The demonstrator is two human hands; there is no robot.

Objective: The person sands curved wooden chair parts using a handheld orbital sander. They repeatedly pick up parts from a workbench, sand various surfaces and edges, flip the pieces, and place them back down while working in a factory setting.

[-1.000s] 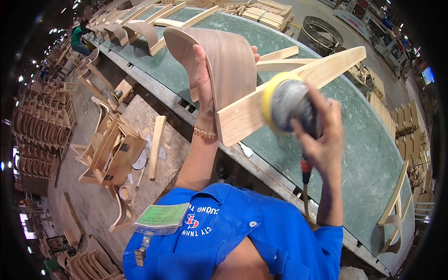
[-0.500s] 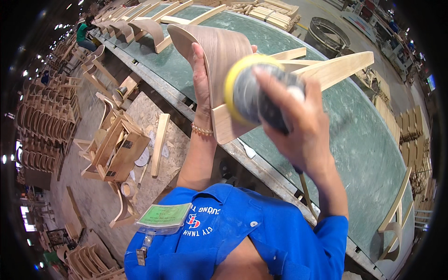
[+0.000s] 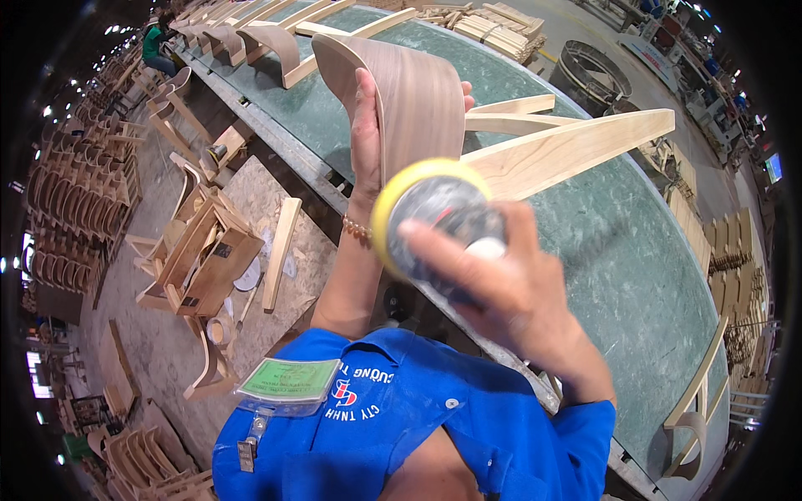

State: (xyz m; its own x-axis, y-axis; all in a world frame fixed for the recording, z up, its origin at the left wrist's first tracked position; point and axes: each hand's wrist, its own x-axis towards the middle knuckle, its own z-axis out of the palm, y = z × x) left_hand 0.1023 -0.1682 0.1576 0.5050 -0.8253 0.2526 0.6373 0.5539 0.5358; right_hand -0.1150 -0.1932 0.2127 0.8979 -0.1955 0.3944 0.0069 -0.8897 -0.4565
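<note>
A curved walnut-coloured chair backrest point(image 3: 422, 108) with pale wooden legs point(image 3: 576, 150) stands tilted over the green tabletop. My left hand point(image 3: 365, 138) grips the backrest from behind, its thumb along the near edge and fingertips showing past the far side. In my right hand point(image 3: 518, 288) is a round orbital sander point(image 3: 443, 219) with a yellow pad, slightly blurred. The sander overlaps the lower end of the backrest and the joint with the leg; whether the pad touches the wood cannot be told.
The long green worktable point(image 3: 601, 292) carries more chair frames point(image 3: 271, 50) at its far end and another frame point(image 3: 700, 417) at right. Left of it, a wooden tool box point(image 3: 213, 255) rests on a board beside a wood strip point(image 3: 282, 255). A person in green point(image 3: 154, 46) sits far left.
My right hand has brought the sander down and left, nearer to my body. The chair frame in my left hand has shifted slightly right.
</note>
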